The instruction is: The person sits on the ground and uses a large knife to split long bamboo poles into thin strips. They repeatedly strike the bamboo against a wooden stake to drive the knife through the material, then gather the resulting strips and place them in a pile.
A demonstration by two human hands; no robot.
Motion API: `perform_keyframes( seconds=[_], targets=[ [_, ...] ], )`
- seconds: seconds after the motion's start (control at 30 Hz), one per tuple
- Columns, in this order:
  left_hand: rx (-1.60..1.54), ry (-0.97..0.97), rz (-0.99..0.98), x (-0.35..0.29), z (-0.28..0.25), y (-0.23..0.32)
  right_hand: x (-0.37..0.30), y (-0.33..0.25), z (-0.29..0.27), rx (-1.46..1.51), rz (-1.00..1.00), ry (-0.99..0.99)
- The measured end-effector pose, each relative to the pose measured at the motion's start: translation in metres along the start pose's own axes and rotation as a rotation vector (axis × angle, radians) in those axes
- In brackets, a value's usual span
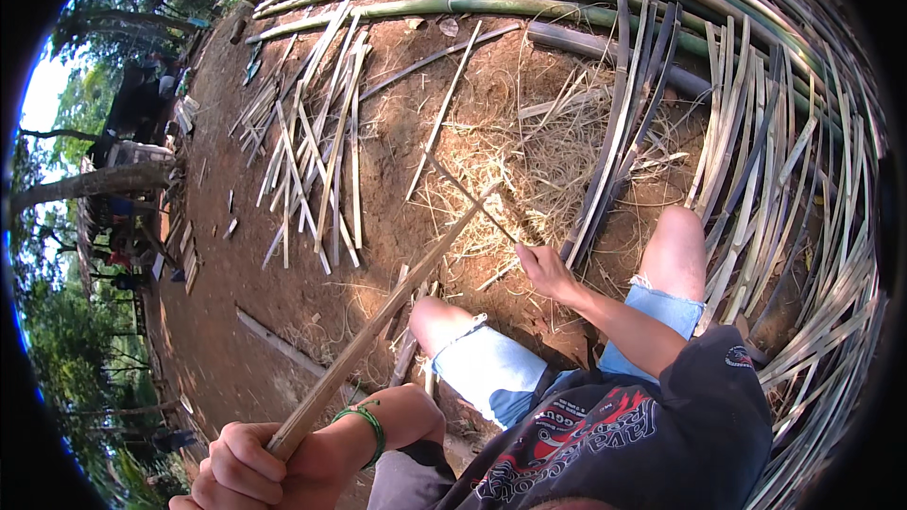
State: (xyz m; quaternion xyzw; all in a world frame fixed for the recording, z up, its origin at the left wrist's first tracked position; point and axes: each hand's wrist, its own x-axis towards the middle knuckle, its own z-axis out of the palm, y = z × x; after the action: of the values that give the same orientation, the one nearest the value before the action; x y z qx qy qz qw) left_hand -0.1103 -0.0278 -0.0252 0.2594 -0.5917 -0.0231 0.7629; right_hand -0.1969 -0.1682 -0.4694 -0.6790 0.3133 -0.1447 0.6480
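Note:
At the lower left my left hand [250,467] is closed round the near end of a long split bamboo strip [382,321]. The strip slants up and away to the right. My right hand [545,271] grips a knife [453,179] with a long, thin, dark blade; the fingers hide its handle. The blade crosses the strip close to its far end, but I cannot tell whether they touch. Below the crossing, pale bamboo shavings [529,179] lie heaped on the ground in front of my knees.
Long bamboo poles [453,6] lie across the far side. Dark bamboo lengths [619,123] rest beside my right knee, and many split strips [756,132] spread along the right. Crossed pale strips [326,151] lie on the bare earth at left, with trees [85,189] beyond.

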Motion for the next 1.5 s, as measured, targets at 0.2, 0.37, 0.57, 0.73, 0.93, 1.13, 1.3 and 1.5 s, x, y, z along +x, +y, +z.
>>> perform_keyframes(
  seconds=[0.2, 0.37, 0.57, 0.73, 0.93, 1.13, 1.3, 1.5],
  targets=[
    [0.021, -0.011, 0.014, -0.002, -0.005, 0.001, 0.019, -0.008, 0.008, -0.077, 0.095, -0.061],
    [-0.025, 0.061, -0.027, -0.008, -0.015, 0.010, -0.006, -0.050, 0.012, 0.038, -0.457, -0.018],
    [0.003, 0.061, -0.062, -0.004, -0.022, 0.013, 0.047, 0.075, -0.015, -0.242, 0.504, 0.054],
    [-0.215, -0.027, -0.014, -0.002, -0.035, 0.011, -0.009, -0.008, 0.014, 0.045, 0.022, -0.070],
    [-0.753, -0.508, -0.092, 0.000, -0.042, -0.010, -0.046, -0.072, 0.021, 0.073, -0.517, -0.140],
    [-0.562, -0.394, -0.045, 0.002, -0.032, -0.010, 0.017, 0.066, 0.017, -0.030, 0.263, 0.145],
    [-0.526, -0.339, -0.006, -0.010, -0.044, -0.009, -0.014, 0.000, 0.052, 0.146, -0.003, 0.064],
    [-0.537, -0.261, -0.015, 0.005, -0.042, -0.014, 0.044, 0.109, 0.051, -0.202, -0.152, 0.288]
  ],
)
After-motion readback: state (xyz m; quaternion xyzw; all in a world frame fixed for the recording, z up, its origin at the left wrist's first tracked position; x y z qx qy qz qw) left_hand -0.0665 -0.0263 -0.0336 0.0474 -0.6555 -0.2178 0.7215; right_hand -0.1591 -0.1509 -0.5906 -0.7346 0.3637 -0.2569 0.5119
